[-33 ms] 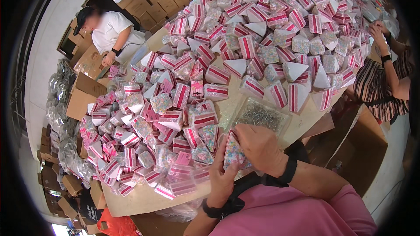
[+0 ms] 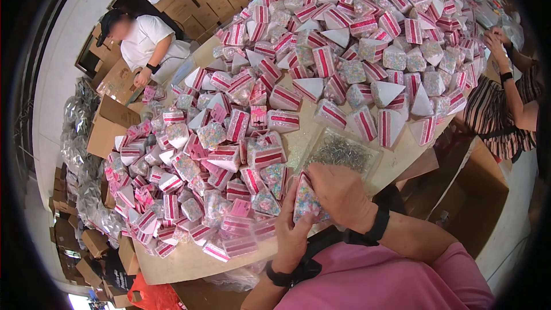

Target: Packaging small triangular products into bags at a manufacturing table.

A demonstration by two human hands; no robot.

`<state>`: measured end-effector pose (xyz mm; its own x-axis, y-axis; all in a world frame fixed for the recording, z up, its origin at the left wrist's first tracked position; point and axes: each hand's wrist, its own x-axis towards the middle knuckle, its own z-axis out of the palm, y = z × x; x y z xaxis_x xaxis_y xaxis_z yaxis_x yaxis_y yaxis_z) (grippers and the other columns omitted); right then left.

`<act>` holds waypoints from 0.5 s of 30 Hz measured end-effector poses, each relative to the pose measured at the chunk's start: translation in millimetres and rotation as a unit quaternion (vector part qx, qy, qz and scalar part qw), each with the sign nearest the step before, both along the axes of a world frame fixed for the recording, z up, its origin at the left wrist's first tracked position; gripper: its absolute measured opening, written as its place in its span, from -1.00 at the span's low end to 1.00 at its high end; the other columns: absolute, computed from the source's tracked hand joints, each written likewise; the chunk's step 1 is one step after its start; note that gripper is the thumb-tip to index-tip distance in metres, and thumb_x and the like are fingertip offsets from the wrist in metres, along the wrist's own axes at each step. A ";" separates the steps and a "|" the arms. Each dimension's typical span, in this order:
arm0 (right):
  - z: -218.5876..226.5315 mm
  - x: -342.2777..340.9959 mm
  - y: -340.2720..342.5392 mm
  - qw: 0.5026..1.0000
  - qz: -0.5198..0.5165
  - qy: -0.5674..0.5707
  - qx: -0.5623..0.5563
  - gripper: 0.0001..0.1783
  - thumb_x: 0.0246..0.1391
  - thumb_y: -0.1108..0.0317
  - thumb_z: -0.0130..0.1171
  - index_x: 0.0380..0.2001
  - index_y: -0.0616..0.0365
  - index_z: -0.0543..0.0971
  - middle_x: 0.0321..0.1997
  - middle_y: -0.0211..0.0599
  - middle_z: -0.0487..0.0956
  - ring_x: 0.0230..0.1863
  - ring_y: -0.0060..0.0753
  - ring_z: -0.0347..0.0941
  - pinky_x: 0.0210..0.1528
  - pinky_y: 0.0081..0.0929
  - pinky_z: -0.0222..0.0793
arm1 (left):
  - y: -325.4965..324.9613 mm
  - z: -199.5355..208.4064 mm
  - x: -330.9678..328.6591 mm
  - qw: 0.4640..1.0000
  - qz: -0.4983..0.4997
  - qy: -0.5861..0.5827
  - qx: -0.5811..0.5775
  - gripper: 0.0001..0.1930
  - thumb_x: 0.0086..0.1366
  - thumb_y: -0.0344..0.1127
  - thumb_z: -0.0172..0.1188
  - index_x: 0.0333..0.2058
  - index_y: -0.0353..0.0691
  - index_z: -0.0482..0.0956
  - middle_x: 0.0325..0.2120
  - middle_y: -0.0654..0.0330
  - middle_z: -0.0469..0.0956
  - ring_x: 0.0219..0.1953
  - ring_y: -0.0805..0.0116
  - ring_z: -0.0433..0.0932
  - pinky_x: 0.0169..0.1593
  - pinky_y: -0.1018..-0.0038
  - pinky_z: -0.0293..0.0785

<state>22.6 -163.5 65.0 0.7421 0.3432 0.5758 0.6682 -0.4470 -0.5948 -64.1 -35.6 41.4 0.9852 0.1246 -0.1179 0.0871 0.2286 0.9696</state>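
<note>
My left hand (image 2: 290, 232) is closed round a cake-slice ornament (image 2: 307, 200), its pastel-sprinkled face turned up and a pink-and-white edge along one side. My right hand (image 2: 343, 195) is curled over the ornament's upper right side. Its fingertips are bent under and hidden, so what they pinch does not show. Just beyond my hands, a clear plastic tray or bag (image 2: 370, 159) lies on the table with a heap of thin metal pieces (image 2: 338, 152) in it, perhaps hooks. Wrapped slices (image 2: 252, 206) lie close to the left of my left hand.
A big pile of cake-slice ornaments (image 2: 344, 51) covers the table (image 2: 295, 142), with pink cards among those on the left. Large cardboard boxes stand at the right (image 2: 476, 189) and left (image 2: 112, 126). One person (image 2: 155, 46) works at far left, another (image 2: 505, 97) at right.
</note>
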 end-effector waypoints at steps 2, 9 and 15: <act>-0.4 0.4 0.4 1.000 0.004 -0.002 0.014 -0.87 -0.03 0.41 0.12 -0.41 0.16 0.40 -0.53 -0.14 0.44 -0.48 -0.02 0.44 -0.46 -0.21 0.33 | -1.9 1.3 0.2 1.000 0.011 0.007 0.001 -0.34 0.22 -0.35 0.02 0.28 -0.34 0.06 0.22 0.07 0.17 0.17 0.32 0.28 0.06 0.45 0.42; -11.3 4.4 1.4 1.000 0.001 0.022 -0.021 -0.89 -0.02 0.41 0.11 -0.43 0.16 0.40 -0.53 -0.16 0.45 -0.50 -0.05 0.44 -0.48 -0.25 0.34 | -5.2 -3.2 0.0 0.995 0.022 0.013 -0.100 -0.33 0.32 -0.12 -0.02 0.29 -0.33 0.01 0.20 0.14 0.19 0.16 0.41 0.27 0.08 0.51 0.35; -7.5 5.4 0.7 0.999 0.002 0.048 -0.015 -0.91 0.01 0.43 0.08 -0.42 0.17 0.39 -0.53 -0.12 0.44 -0.50 -0.03 0.44 -0.47 -0.23 0.35 | -4.8 1.7 1.5 0.992 -0.004 0.012 -0.124 -0.33 0.38 -0.07 -0.08 0.30 -0.34 -0.03 0.21 0.13 0.19 0.21 0.37 0.24 0.22 0.43 0.19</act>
